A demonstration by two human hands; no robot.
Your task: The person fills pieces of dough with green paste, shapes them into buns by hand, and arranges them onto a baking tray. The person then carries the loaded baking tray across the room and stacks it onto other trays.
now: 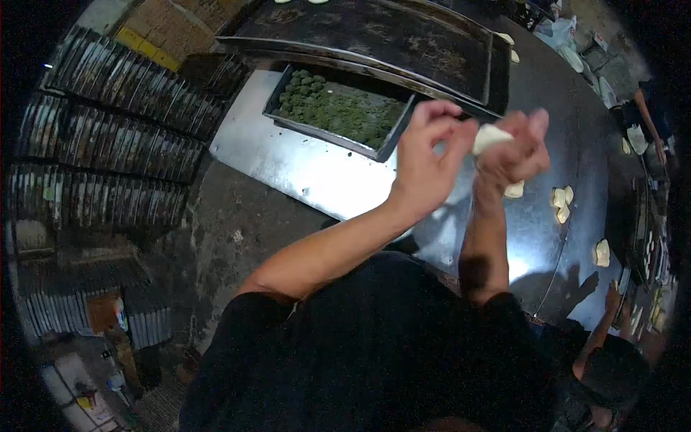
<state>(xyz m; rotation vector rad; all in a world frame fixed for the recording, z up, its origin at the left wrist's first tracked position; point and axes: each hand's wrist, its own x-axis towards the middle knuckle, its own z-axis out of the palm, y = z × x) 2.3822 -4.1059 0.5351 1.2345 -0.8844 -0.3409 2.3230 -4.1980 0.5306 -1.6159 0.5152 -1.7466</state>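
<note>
A pale piece of dough (pixel 491 138) is held up between my hands above the metal table. My right hand (pixel 517 153), blurred by motion, is closed around the dough's right side. Just left of it, my left hand (pixel 430 155) has its thumb and fingers curled together in a ring near the dough. Whether anything sits in that pinch I cannot make out. Behind my left hand lies a dark rectangular pan (pixel 389 140) with crumbly green filling (pixel 338 111), some of it in round lumps. Another dough piece (pixel 514 190) rests on the table below my right hand.
A large dark baking tray (pixel 374 36) stands at the back of the metal table (pixel 270 162). More dough pieces (pixel 561 204) lie to the right, one (pixel 602 253) nearer the edge. Stacked trays (pixel 108 129) fill the left. A co-worker (pixel 612 367) is at lower right.
</note>
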